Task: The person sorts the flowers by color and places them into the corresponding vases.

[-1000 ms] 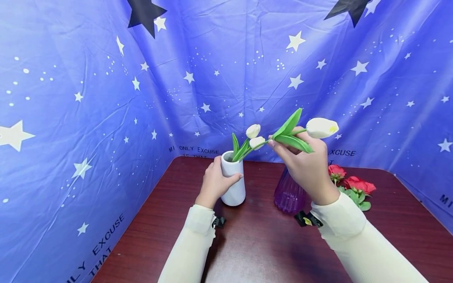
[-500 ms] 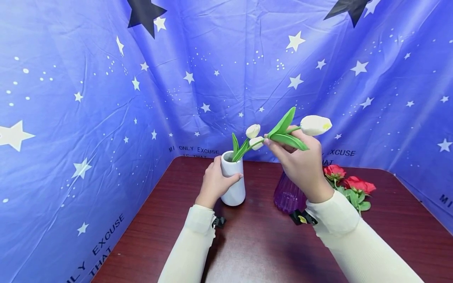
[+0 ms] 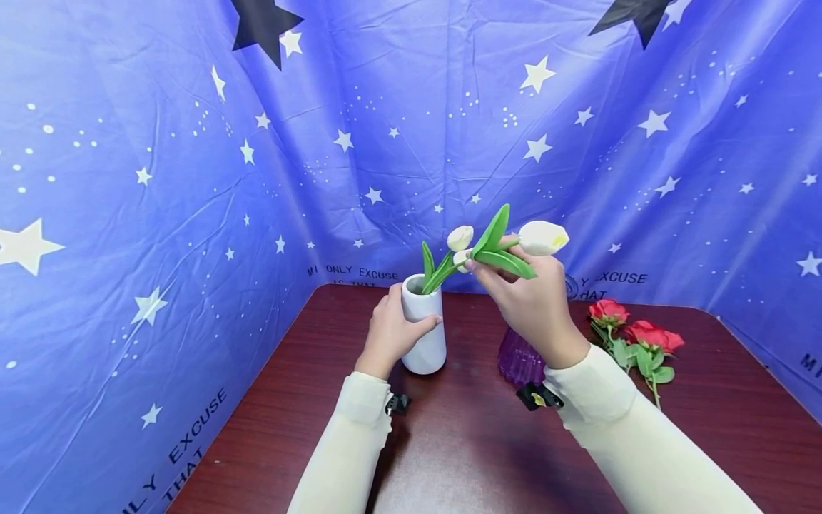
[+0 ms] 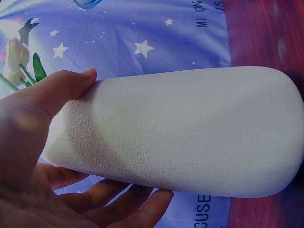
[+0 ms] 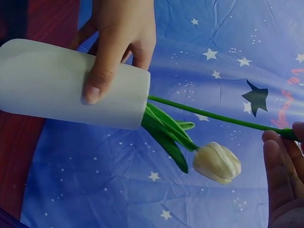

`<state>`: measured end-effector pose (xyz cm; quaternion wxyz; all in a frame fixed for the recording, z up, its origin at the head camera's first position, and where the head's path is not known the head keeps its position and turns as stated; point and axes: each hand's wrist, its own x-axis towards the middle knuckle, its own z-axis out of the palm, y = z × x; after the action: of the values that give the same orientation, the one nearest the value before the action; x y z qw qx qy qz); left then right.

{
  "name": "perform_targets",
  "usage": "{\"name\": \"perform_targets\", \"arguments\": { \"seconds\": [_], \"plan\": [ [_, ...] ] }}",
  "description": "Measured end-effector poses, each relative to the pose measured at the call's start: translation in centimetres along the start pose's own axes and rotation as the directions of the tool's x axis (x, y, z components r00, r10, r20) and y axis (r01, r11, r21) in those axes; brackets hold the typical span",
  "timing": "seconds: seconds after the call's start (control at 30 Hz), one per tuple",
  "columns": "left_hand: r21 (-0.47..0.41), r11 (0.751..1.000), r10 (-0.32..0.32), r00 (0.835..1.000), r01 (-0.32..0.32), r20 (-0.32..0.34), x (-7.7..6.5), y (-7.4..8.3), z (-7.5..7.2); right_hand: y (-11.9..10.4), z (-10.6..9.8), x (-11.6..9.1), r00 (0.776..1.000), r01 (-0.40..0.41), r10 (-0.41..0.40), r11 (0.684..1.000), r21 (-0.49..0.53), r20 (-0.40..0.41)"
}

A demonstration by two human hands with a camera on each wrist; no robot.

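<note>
My left hand [image 3: 392,332] grips the upper part of a white vase [image 3: 427,350], which stands upright on the table. In the left wrist view its thumb lies along one side of the vase, the fingers along the other. White tulips [image 3: 459,237] with green leaves lean out of the vase mouth. To the right, my right hand [image 3: 536,303] pinches another white tulip [image 3: 542,238] below its leaves, bloom pointing right. In the right wrist view, this tulip's thin green stem [image 5: 209,114] runs into the vase mouth beside a tulip bloom [image 5: 217,163] that stands in it.
A ribbed purple glass vase [image 3: 519,360] stands behind my right hand, partly hidden by it. Red roses [image 3: 651,335] with leaves lie on the table [image 3: 449,457] at right. A blue star-printed cloth [image 3: 385,143] hangs around the table's back and sides.
My right hand has moved left with its tulip, toward the white vase, and its stem has gone farther into the mouth. The left hand and the white vase stay in place.
</note>
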<state>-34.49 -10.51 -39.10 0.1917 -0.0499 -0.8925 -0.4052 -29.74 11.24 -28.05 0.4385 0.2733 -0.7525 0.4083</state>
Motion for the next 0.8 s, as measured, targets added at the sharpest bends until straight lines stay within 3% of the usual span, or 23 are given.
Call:
{"name": "perform_targets", "arguments": {
  "seconds": [0.3,0.8],
  "plan": [
    [0.009,1.000,0.009,1.000,-0.009,-0.008,0.0,-0.1,0.1,0.4,0.9,-0.4,0.998,-0.036,0.039,0.997,-0.074,0.041],
    [0.017,1.000,0.018,1.000,-0.018,-0.009,0.2,-0.2,0.2,0.7,2.4,-0.9,0.987,-0.113,0.121,0.990,-0.080,0.109]
  ]
}}
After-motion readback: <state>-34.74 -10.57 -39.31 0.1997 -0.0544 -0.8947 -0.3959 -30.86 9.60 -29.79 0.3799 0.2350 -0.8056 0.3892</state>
